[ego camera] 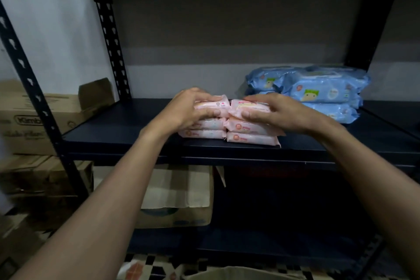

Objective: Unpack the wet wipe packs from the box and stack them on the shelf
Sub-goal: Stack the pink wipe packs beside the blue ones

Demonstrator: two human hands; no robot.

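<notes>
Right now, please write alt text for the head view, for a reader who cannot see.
The left hand and right hand each hold the top pack of two side-by-side stacks of pink wet wipe packs on a dark metal shelf. Behind, to the right, lie stacked blue wet wipe packs.
</notes>
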